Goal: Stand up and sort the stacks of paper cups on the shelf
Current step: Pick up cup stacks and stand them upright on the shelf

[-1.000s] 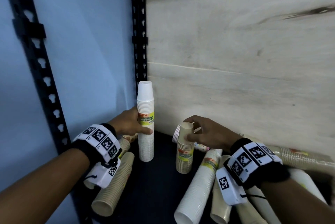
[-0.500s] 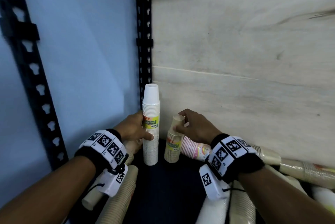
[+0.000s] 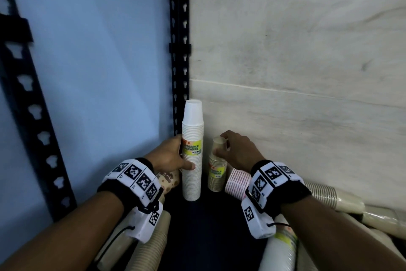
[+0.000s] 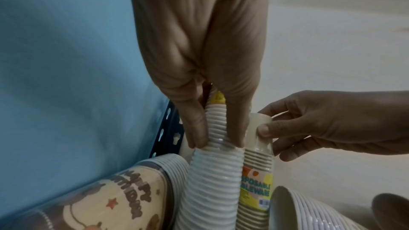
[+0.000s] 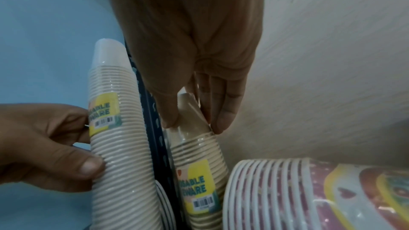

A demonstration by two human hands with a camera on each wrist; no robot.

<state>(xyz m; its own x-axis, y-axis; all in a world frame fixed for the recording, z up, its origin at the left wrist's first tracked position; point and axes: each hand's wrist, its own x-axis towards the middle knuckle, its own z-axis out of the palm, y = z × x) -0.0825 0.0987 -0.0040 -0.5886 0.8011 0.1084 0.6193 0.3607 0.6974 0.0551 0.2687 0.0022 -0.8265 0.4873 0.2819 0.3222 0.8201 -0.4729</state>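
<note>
A tall white cup stack (image 3: 192, 152) with a yellow label stands upright in the shelf's back left corner. My left hand (image 3: 170, 156) grips it at mid height, thumb in front (image 4: 215, 128) (image 5: 112, 128). Right beside it stands a shorter beige cup stack (image 3: 216, 169), also labelled yellow. My right hand (image 3: 234, 151) holds its top between thumb and fingers (image 5: 194, 120) (image 4: 261, 128). Both stacks rest on the dark shelf board (image 3: 208, 216).
Wrapped cup stacks lie on their sides around me: a patterned birthday stack (image 4: 115, 204) at the left, a pink-rimmed patterned stack (image 3: 238, 181) at the right, beige stacks (image 3: 149, 246) front left and several pale ones (image 3: 329, 196) along the right. A black perforated post (image 3: 179, 51) stands in the corner.
My right hand carried the beige stack back and left and stood it next to the white stack. The left hand kept its grip on the white stack near the corner.
</note>
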